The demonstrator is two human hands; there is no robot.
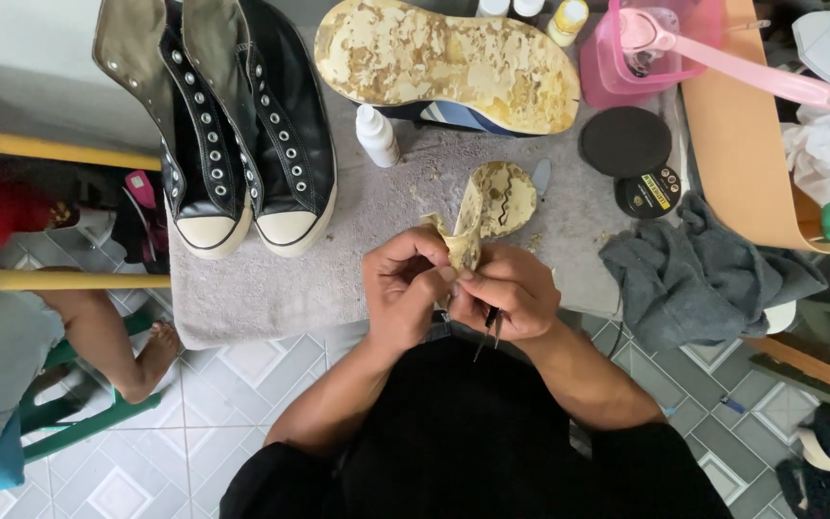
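The person sits at the edge of a grey mat (271, 288) spread over the bench, both hands drawn close to the body; the left hand (403, 288) pinches the near end of a small yellowed sole piece (492, 207), thumb and forefinger pressed together on its crumbling edge; the right hand (509, 290) closes on the same end from the other side, fingers curled tight, and a thin dark tool (490, 332) pokes down from under that palm; the piece slants up and away from the hands, its far end over the mat. It looks like old glue or perished rubber is being picked off by hand; the step seems well in progress, with crumbs lying on the mat. The next pull would want a firm grip close to the tear and a slow peel, lest the brittle piece snap. Beyond lie a large upturned shoe sole (444, 62), a pair of black high-top sneakers (232, 115), a small white bottle (377, 135) and a grey rag (694, 274).
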